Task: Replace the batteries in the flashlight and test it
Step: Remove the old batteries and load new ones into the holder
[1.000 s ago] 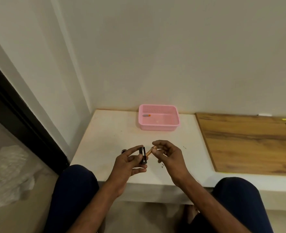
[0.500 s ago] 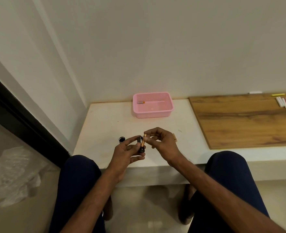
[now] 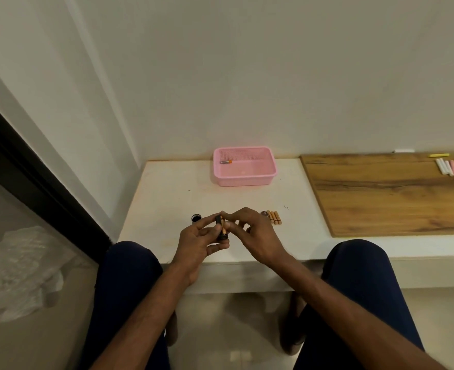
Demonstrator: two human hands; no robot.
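Note:
My left hand [image 3: 196, 245] grips a small black battery holder [image 3: 220, 228] upright over the near edge of the white ledge [image 3: 167, 201]. My right hand [image 3: 252, 236] pinches a copper-and-black battery [image 3: 223, 227] against the holder's side, lying along it. Three loose batteries [image 3: 274, 217] lie side by side on the ledge just right of my right hand, with a small dark part beside them. A black round flashlight piece [image 3: 196, 218] stands on the ledge left of my hands. Another battery [image 3: 226, 162] lies inside the pink basket [image 3: 272, 166].
The pink basket sits against the back wall. A wooden board [image 3: 380, 193] covers the ledge's right part, with several chalk sticks [image 3: 451, 166] at its far end. My knees are under the ledge's front edge. A crumpled plastic sheet [image 3: 17, 273] lies on the floor at left.
The battery in my right hand has turned from pointing at the holder to lying flat along it. The camera tilted, bringing the loose batteries on the ledge into sight.

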